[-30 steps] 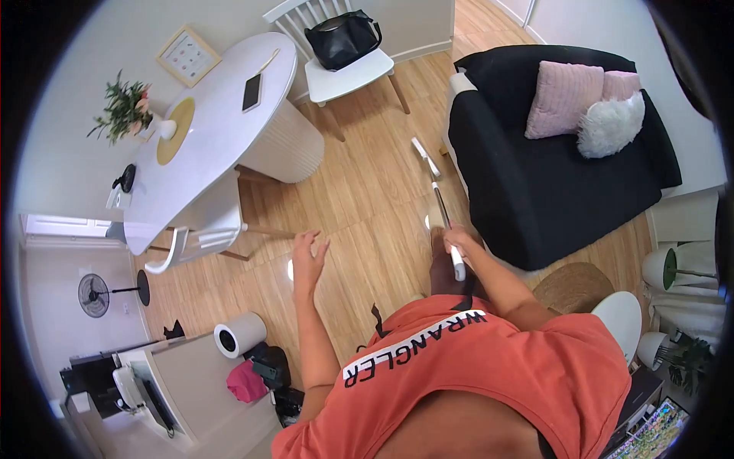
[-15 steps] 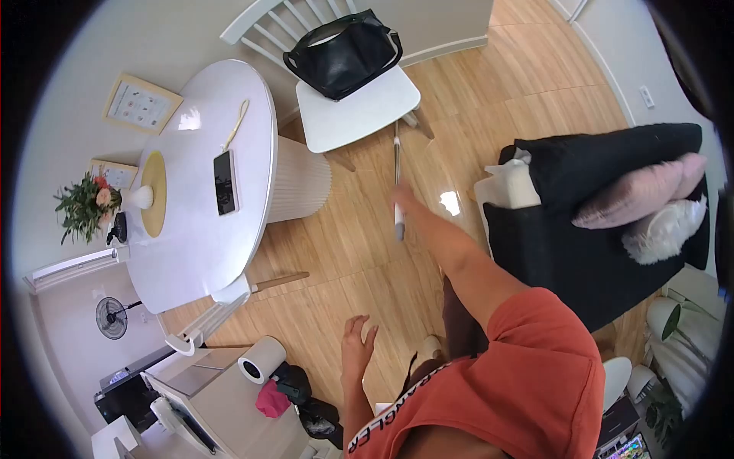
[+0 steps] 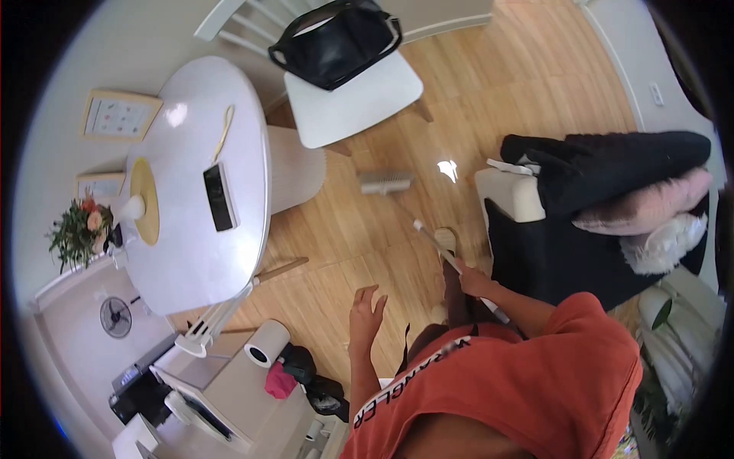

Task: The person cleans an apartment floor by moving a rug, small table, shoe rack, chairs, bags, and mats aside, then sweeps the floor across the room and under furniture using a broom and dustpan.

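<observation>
Landmark: the white bench [image 3: 187,264], with a rounded end; all places below are told from it.
Floor tool [image 3: 440,247]: it is to the right of the bench, between the bench and the black armchair [image 3: 516,252]; its long handle is slanted.
Tool head [image 3: 384,182]: wide and pale, it appears to rest on the wooden floor [image 3: 359,229], near the ribbed base of the bench.
Right hand [image 3: 474,281]: it is closed around the handle, well apart from the bench, on the armchair side; the handle end passes beyond this hand toward the red shirt [image 3: 527,375].
Left hand [image 3: 367,310]: it holds nothing; the fingers are loosely apart, above the floor, nearer to the bench than the right hand is.
On the bench: a dark-screened phone [image 3: 219,196] lies flat; a yellow strap [image 3: 225,131] is just beside it.
White chair [image 3: 352,107]: it stands just beside the rounded end of the bench and carries a black bag [image 3: 336,46].
</observation>
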`<state>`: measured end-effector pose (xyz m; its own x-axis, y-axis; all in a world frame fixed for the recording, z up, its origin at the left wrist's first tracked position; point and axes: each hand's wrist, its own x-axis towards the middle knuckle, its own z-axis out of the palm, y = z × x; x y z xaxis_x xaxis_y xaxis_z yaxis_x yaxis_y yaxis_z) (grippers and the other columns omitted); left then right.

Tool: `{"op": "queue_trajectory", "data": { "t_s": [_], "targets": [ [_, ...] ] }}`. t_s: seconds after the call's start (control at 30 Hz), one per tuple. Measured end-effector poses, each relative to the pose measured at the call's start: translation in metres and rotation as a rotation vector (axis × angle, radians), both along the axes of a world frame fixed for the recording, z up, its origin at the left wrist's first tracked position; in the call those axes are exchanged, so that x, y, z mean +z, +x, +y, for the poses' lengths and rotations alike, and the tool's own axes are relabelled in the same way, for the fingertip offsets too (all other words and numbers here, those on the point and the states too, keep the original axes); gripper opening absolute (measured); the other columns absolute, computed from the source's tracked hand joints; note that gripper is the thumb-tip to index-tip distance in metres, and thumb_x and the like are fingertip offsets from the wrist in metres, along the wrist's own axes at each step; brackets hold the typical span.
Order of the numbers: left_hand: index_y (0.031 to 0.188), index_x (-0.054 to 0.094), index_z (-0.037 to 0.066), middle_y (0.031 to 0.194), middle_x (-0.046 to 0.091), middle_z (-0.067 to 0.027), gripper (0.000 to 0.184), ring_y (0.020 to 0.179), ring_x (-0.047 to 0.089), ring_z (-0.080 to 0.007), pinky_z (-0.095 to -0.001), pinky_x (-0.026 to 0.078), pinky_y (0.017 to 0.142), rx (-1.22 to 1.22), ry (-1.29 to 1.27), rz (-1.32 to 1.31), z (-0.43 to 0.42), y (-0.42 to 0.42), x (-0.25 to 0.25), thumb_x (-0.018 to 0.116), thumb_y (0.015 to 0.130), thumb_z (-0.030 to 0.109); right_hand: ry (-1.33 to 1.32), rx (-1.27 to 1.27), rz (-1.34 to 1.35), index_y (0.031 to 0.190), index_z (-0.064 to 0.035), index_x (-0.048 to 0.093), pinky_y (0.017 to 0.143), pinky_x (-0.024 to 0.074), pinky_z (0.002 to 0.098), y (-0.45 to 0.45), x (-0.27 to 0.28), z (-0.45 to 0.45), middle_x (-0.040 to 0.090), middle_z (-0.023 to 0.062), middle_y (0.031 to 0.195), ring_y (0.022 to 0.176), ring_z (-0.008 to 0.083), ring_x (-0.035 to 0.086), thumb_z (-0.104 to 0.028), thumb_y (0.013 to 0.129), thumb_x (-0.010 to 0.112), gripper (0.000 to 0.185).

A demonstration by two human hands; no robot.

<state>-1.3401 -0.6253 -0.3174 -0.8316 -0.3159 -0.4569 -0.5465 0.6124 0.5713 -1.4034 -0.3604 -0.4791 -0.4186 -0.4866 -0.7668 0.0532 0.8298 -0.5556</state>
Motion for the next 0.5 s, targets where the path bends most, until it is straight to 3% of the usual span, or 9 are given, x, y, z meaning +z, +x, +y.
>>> {"op": "queue_trajectory", "data": {
  "t_s": [0.03,0.1,0.13,0.2,0.27,0.33,0.4,0.47,0.5],
  "targets": [
    [0.102,0.054,0.000,0.097,0.053,-0.0193,0.027,0.089,0.053,-0.0367,-0.0393,0.044,0.074,-0.048,-0.009,-0.001,-0.001,-0.006,-0.002,0.057,0.080,0.015,0.014,-0.025,0.000,0.132,-0.0098,0.022,0.044,0.0451,0.0386,-0.007,0.013,0.002,0.056,0.0183,0.067,0.051,0.0277,0.057,-0.009,0.079,0.044,0.057],
    [0.101,0.054,-0.001,0.096,0.054,-0.0190,0.027,0.085,0.054,-0.0343,-0.0378,0.045,0.072,-0.124,-0.024,0.059,-0.003,-0.035,-0.006,0.058,0.079,0.014,-0.013,-0.149,-0.682,0.113,-0.0075,0.038,0.031,0.0363,0.0276,-0.060,0.048,0.002,0.046,0.0071,0.057,0.038,0.0145,0.045,-0.016,0.083,0.047,0.032],
    [0.101,0.055,-0.001,0.095,0.055,-0.0187,0.027,0.082,0.056,-0.0319,-0.0363,0.045,0.070,-0.183,-0.055,0.104,-0.004,-0.046,-0.005,0.059,0.078,0.013,-0.010,-0.176,-0.679,0.113,-0.0075,0.038,0.031,0.0363,0.0276,-0.068,0.035,0.010,0.046,0.0071,0.057,0.038,0.0145,0.045,-0.016,0.083,0.047,0.032],
    [0.101,0.055,-0.001,0.095,0.055,-0.0179,0.027,0.082,0.056,-0.0310,-0.0358,0.045,0.070,-0.237,-0.061,0.166,-0.007,-0.073,-0.003,0.059,0.079,0.014,0.051,-0.782,-1.774,0.090,-0.0096,0.038,0.030,0.0317,0.0219,-0.090,-0.005,0.026,0.037,0.0000,0.054,0.038,0.0075,0.036,-0.025,0.086,0.048,0.019],
    [0.101,0.054,-0.001,0.096,0.053,-0.0187,0.026,0.086,0.053,-0.0362,-0.0386,0.044,0.073,-0.244,-0.017,0.214,-0.007,-0.098,0.006,0.057,0.079,0.014,-0.011,-0.858,-1.709,0.084,-0.0137,0.035,0.030,0.0266,0.0173,-0.116,0.079,0.019,0.032,-0.0020,0.053,0.038,0.0042,0.029,-0.028,0.089,0.045,0.018],
    [0.101,0.054,0.000,0.095,0.054,-0.0181,0.027,0.085,0.054,-0.0346,-0.0381,0.044,0.072,-0.250,0.000,0.237,-0.008,-0.117,0.011,0.057,0.079,0.014,-0.116,-0.909,-1.296,0.090,-0.0179,0.036,0.028,0.0247,0.0157,-0.108,0.136,0.017,0.034,-0.0017,0.054,0.038,0.0018,0.029,-0.023,0.090,0.042,0.008],
    [0.101,0.054,0.001,0.094,0.054,-0.0175,0.027,0.083,0.054,-0.0331,-0.0375,0.045,0.071,-0.261,0.007,0.274,-0.011,-0.137,0.013,0.058,0.079,0.015,-0.154,-1.082,-1.216,0.086,-0.0169,0.036,0.028,0.0250,0.0155,-0.112,0.174,0.015,0.034,-0.0013,0.053,0.038,0.0020,0.029,-0.024,0.091,0.040,0.010],
    [0.102,0.055,0.003,0.093,0.055,-0.0163,0.027,0.082,0.055,-0.0302,-0.0367,0.045,0.069,-0.329,0.028,0.263,-0.015,-0.155,0.009,0.059,0.079,0.016,-0.228,-1.503,-1.325,0.076,-0.0124,0.036,0.027,0.0252,0.0166,-0.131,0.201,0.014,0.033,-0.0012,0.051,0.036,0.0032,0.030,-0.027,0.091,0.039,0.021],
    [0.102,0.055,0.003,0.093,0.055,-0.0163,0.027,0.082,0.055,-0.0302,-0.0367,0.045,0.069,-0.352,0.031,0.283,-0.017,-0.168,0.006,0.059,0.079,0.016,-0.269,-1.577,-1.167,0.065,-0.0098,0.033,0.026,0.0252,0.0170,-0.147,0.218,0.010,0.032,-0.0019,0.049,0.035,0.0039,0.030,-0.031,0.090,0.039,0.033]
  ]
}}
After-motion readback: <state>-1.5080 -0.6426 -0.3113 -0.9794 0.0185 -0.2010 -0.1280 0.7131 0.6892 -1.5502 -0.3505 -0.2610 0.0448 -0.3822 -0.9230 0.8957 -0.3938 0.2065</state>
